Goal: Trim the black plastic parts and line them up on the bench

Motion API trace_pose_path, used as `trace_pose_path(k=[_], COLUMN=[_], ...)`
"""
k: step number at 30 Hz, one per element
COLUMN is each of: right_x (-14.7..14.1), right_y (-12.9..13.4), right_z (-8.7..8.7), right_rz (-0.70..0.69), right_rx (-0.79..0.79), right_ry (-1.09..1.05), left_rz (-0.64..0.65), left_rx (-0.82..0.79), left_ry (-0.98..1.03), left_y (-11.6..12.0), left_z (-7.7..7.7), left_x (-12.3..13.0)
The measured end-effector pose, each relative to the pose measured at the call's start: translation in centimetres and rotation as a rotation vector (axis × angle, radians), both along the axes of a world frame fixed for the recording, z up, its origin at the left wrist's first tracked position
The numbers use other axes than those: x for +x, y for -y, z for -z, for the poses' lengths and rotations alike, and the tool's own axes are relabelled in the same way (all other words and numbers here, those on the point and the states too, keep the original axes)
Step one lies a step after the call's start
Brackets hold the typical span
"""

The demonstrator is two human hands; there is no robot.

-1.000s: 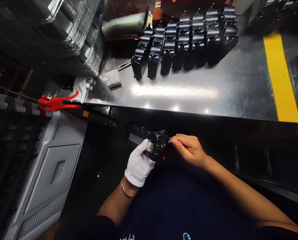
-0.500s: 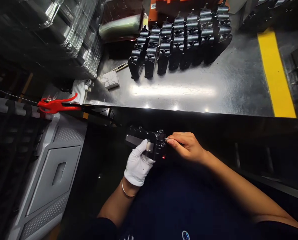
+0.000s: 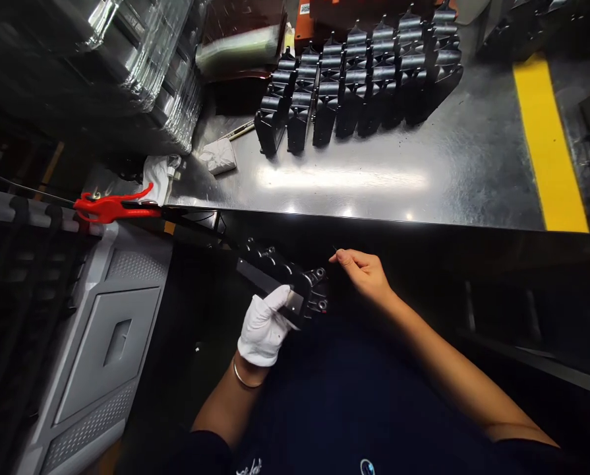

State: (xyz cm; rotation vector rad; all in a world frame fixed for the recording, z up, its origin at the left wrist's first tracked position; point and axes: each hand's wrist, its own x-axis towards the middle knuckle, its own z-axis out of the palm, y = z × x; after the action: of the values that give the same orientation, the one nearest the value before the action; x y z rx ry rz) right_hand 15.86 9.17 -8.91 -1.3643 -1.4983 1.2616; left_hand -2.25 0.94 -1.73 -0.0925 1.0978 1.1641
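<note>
My left hand (image 3: 265, 328), in a white glove, grips a black molded part (image 3: 275, 272) with a flat plate along its side. The part hangs in front of the bench edge, tilted down to the right, with ringed lugs at its right end. My right hand (image 3: 360, 267) is bare and pinches a thin, dark thing at its fingertips, too small to make out. It stands to the right of the part, apart from it. Several similar black parts (image 3: 327, 99) are lined up on the metal bench (image 3: 344, 191).
A red air gun (image 3: 111, 207) and a white cloth (image 3: 157, 178) lie at the bench's left corner. Nearby is a small white block (image 3: 218, 156). Plastic-wrapped stacks (image 3: 161, 79) rise at upper left, above a grey crate (image 3: 111, 343). Yellow tape (image 3: 552, 145) crosses the bench at right.
My right hand has moved up and away from the part's right end. My left hand has shifted slightly left, and the part now tilts more steeply down to the right.
</note>
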Motion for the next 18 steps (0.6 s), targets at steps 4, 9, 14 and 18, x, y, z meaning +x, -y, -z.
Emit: trace_pose_path(k=[4, 9, 14, 18], right_x=[0.3, -0.1, -0.2, -0.2], right_y=[1.5, 1.8, 1.4, 1.2], right_z=[-3.4, -5.6, -5.4, -4.8], right_rz=[-0.317, -0.47, -0.483, -0.454], right_rx=[0.009, -0.066, -0.181, -0.319], right_ry=[-0.064, -0.076, -0.124, -0.15], left_rz=[-0.018, 0.001, 0.008, -0.009], left_rx=[0.167, 0.258, 0.264, 0.254], left_ry=[-0.327, -0.595, -0.671, -0.676], left_y=[-0.6, -0.4, -0.4, -0.4], left_z=[1.1, 1.6, 1.4, 1.7], left_x=[-0.4, -0.8, -0.5, -0.3])
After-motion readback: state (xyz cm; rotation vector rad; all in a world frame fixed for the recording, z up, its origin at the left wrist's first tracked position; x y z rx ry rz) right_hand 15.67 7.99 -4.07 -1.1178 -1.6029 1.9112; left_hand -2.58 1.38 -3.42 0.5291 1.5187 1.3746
